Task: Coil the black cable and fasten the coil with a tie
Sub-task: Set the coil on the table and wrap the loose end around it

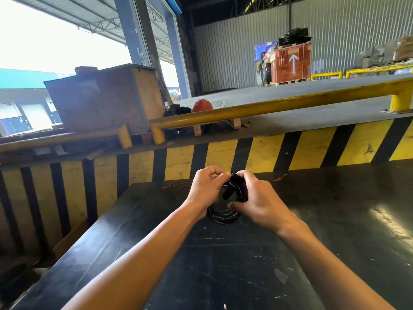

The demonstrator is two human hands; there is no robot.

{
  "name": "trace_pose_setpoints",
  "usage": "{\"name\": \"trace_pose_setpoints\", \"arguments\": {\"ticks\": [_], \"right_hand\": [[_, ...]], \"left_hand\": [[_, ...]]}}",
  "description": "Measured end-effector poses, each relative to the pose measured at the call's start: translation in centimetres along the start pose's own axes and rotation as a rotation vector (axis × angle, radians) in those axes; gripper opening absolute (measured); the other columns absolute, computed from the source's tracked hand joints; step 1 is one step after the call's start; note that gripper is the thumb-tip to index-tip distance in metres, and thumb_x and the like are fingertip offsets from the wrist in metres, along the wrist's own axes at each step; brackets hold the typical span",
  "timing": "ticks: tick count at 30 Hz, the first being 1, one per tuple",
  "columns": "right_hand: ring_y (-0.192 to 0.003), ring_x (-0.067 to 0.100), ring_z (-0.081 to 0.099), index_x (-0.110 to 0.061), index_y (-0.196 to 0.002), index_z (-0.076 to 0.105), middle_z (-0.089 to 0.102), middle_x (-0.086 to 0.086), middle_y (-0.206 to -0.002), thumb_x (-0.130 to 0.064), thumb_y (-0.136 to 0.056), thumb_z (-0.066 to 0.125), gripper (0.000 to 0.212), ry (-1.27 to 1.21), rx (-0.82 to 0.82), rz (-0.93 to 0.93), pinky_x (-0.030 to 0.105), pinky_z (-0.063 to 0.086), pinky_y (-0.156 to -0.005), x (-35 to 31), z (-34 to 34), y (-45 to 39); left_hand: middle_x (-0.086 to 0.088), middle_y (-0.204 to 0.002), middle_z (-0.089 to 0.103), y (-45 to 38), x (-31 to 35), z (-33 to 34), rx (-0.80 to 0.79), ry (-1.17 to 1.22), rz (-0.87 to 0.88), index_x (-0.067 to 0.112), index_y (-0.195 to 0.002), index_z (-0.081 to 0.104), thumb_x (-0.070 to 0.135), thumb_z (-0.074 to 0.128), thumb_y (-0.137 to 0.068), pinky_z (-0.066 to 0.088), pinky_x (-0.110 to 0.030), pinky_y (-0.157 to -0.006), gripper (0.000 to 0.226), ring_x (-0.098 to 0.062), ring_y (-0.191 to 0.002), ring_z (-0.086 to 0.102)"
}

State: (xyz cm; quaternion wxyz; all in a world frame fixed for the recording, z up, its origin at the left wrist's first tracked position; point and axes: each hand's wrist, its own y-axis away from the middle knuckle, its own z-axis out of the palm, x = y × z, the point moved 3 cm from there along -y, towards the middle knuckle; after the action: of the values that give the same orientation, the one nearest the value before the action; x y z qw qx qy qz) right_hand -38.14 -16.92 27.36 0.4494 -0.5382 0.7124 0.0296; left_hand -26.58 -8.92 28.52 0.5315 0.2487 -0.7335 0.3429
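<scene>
A black cable wound into a small round coil (223, 215) is held just above the black table (335, 220). My left hand (206, 189) grips the coil's left side. My right hand (257, 199) grips the right side, thumb under the loops. A black strap-like tie (235, 179) sticks up at the coil's top between my fingertips, and a loose end of it hangs across the coil's middle. Whether the tie is closed around the loops is hidden by my fingers.
A yellow-and-black striped wall (268, 153) rises right behind the table's far edge, with a yellow rail (290, 106) above it. Thin red wire scraps (172, 184) lie on the table near the far edge. A wooden crate (107, 97) stands at the back left.
</scene>
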Motion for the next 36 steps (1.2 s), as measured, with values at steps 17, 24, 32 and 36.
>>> {"name": "trace_pose_setpoints", "arguments": {"ticks": [17, 24, 32, 36], "right_hand": [[-0.068, 0.005, 0.068, -0.031, -0.069, 0.074, 0.075, -0.006, -0.068, -0.019, -0.082, 0.073, 0.018, -0.530, 0.158, 0.143, 0.015, 0.050, -0.059, 3.6, 1.8, -0.7], [-0.073, 0.014, 0.070, -0.020, -0.078, 0.076, 0.075, 0.000, -0.075, -0.018, -0.078, 0.077, 0.002, -0.480, 0.163, 0.112, 0.023, 0.053, -0.065, 4.1, 2.0, -0.3], [-0.066, 0.009, 0.064, -0.021, -0.070, 0.071, 0.071, -0.005, -0.066, -0.020, -0.083, 0.072, 0.013, -0.480, 0.419, 0.196, 0.025, 0.051, -0.062, 6.0, 3.5, 1.9], [-0.065, 0.000, 0.063, -0.026, -0.072, 0.070, 0.072, -0.007, -0.072, -0.022, -0.086, 0.068, 0.014, -0.450, 0.377, 0.311, 0.015, 0.049, -0.062, 8.6, 6.9, 4.7]], "left_hand": [[-0.005, -0.066, 0.065, 0.1, -2.1, 0.0, -0.003, -0.213, 0.006, 0.019, -0.075, 0.071, 0.026, 0.057, -0.088, 0.038, -0.021, -0.038, 0.021, -0.018, -0.057, 0.054], [0.001, -0.060, 0.065, 0.8, -2.5, -0.4, -0.081, -0.313, 0.009, 0.011, -0.079, 0.072, 0.028, 0.054, -0.092, 0.035, -0.023, -0.040, 0.028, -0.015, -0.049, 0.047], [-0.001, -0.076, 0.067, 4.1, -6.3, -1.6, -0.231, 0.168, -0.158, 0.007, -0.109, 0.061, 0.019, 0.070, -0.084, 0.051, -0.023, -0.054, 0.029, -0.013, -0.058, 0.060], [-0.001, -0.073, 0.067, 6.2, -11.2, -2.5, -0.210, 0.331, -0.320, 0.008, -0.106, 0.060, 0.002, 0.065, -0.085, 0.054, -0.029, -0.063, 0.022, -0.013, -0.068, 0.067]]}}
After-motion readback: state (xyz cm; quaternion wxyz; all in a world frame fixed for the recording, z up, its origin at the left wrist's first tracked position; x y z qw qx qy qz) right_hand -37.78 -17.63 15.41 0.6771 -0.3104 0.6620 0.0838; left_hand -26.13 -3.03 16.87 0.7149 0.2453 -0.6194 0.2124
